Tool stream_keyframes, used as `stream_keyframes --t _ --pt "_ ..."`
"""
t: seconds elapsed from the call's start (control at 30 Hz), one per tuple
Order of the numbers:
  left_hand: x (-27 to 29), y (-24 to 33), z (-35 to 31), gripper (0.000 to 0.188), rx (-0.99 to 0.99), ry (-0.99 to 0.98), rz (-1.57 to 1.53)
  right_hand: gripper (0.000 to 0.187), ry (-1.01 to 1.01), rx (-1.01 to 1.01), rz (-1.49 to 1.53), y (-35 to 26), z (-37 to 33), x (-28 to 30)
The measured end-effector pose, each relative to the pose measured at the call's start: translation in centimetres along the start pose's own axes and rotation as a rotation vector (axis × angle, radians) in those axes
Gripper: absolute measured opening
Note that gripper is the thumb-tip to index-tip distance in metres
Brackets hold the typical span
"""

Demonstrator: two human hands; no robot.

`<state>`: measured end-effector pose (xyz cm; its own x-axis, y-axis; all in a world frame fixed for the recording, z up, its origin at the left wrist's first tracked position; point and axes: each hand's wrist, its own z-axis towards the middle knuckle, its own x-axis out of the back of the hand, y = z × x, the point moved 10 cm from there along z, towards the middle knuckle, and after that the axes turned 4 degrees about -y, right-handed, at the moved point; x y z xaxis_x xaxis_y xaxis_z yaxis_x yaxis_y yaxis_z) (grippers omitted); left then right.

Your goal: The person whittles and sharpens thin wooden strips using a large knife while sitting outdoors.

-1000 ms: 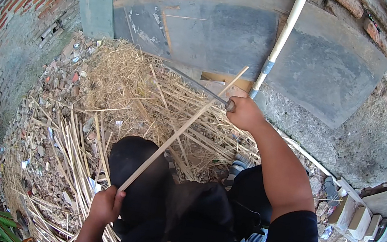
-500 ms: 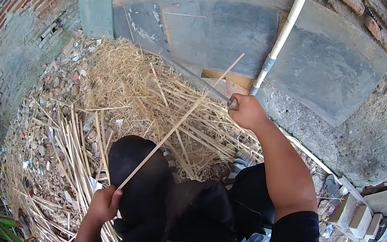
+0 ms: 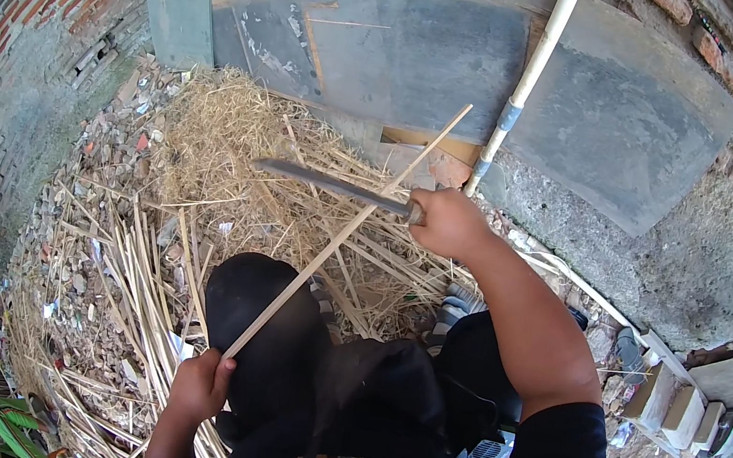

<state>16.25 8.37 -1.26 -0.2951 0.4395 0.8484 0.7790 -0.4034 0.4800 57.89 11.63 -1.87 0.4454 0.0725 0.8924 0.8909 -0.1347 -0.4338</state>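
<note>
In the right hand lies a knife handle — mostly hidden.

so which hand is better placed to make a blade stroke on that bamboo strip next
Probably the right hand: it grips the machete, which crosses the bamboo strip in this view. The left hand grips the strip's near end.

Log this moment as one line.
left hand: holds pale strip by lower end; right hand: grips long knife; blade: overlaps strip in view, contact unclear; beyond: straw-like pile
</note>
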Motion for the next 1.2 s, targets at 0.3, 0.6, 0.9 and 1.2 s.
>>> stream_keyframes --t 0.3,0.6,0.9,1.2 --pt "-0.2 -0.1 0.3 0.037 0.017 -0.012 -0.014 0.027 0.163 -0.104 0.084 4.3 0.2 1.3" --pt "-0.8 -0.3 0.4 0.041 0.029 0.033 -0.011 0.026 -0.01 -0.086 0.036 3.4 0.4 -0.6" --pt "-1.0 -1.5 -0.4 0.043 0.059 0.001 0.0 0.033 -0.106 0.026 -0.18 -1.2 0.1 -0.8" --pt "-0.7 -1.3 -0.4 0.038 0.057 -0.015 -0.043 0.027 -0.004 0.016 0.038 -2.5 -0.3 -0.3"
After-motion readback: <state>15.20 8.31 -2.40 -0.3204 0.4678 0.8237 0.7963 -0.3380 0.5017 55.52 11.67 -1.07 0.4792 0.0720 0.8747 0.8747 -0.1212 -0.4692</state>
